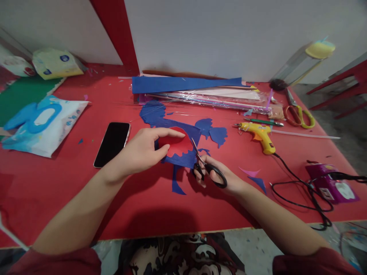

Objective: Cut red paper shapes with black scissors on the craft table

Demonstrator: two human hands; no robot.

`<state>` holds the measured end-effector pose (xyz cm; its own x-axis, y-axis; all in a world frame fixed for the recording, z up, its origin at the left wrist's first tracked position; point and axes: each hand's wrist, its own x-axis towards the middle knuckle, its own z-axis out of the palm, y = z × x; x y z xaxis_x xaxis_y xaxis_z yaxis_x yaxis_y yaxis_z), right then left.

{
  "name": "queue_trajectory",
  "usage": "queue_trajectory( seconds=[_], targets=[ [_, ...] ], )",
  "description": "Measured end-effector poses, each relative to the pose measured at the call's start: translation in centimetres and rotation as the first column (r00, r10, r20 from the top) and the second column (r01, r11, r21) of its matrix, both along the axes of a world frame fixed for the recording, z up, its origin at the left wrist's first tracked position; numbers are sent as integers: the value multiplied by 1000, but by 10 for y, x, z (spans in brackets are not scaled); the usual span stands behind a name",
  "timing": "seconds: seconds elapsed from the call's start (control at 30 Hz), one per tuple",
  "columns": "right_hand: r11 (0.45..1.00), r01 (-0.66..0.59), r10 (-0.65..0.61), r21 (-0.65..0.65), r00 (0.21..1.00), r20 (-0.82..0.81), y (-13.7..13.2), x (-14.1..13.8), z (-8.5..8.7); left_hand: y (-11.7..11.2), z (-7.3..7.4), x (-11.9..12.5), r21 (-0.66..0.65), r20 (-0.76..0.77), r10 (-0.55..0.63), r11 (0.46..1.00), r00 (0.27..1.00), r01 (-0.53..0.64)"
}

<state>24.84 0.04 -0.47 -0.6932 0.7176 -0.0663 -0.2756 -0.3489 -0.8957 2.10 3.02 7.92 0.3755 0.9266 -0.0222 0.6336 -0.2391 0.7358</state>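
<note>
My left hand (143,149) is at the left side of a blue sheet (187,159), thumb and index finger apart along it; its other fingers are mostly hidden. Inside the sheet's outline shows a red area with a jagged lower edge; whether this is red material or the tabletop, I cannot tell. My right hand (220,175) has its fingers in the loops of black-handled scissors (217,175). Their blades point up and left at the sheet's right edge. Around the sheet lie blue cut pieces: a rounded one (151,112), a scalloped one (218,135) and a narrow one (177,185).
A phone (111,144) and wipes pack (46,124) lie left on the red table (65,194). Blue strips (183,84) and wrapped sticks lie behind. Rightward are a yellow glue gun (259,135), its looping cord, a purple box (332,183) and yellow-handled scissors (299,114).
</note>
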Motion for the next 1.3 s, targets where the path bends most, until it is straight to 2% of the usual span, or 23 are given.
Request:
queue_trajectory(
  seconds=[0.47,0.97,1.3],
  targets=[
    [998,29,-31,-55,999,-37,-2,0,-1,-2,-3,1,8,20,-1,1000,1000,1],
    [998,7,-5,65,999,-35,-1,-1,-1,-3,-4,4,-2,30,-2,1000,1000,3],
    [999,9,-7,41,998,-57,-2,-1,-3,-2,-7,5,1,44,11,1000,999,-11]
  ],
)
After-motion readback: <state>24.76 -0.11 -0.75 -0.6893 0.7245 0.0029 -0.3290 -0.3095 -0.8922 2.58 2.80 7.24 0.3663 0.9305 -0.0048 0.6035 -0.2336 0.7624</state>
